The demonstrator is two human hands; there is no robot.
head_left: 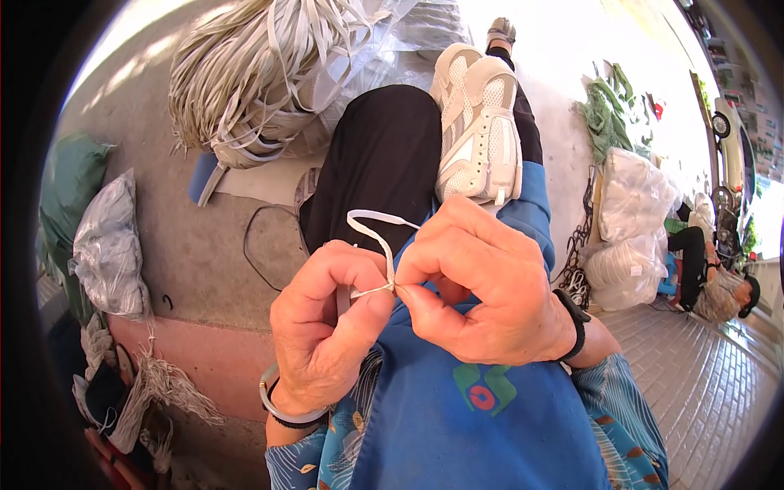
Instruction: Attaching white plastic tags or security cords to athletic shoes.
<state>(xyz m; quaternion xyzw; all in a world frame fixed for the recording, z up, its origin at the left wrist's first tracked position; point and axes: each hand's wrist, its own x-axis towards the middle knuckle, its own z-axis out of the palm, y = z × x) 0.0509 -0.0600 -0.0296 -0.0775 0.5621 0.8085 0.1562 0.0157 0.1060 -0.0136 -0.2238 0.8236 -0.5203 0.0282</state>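
My left hand and my right hand meet above my lap, fingertips nearly touching. Between them is a thin white shoelace, pinched by both hands. A loop of it rises over the fingers, and its stiff tip points toward my right hand. Where the fingertips meet, the lace crosses over itself in what looks like a small knot. Just beyond my right hand, a pair of white and beige sneakers rests on my leg, soles away from view. My blue apron lies under the hands.
A large bundle of pale laces hangs at the upper left. Plastic-wrapped packs stand on the right, beside a dark coil of cord. A clear bag and loose strands lie at left. Another person sits far right.
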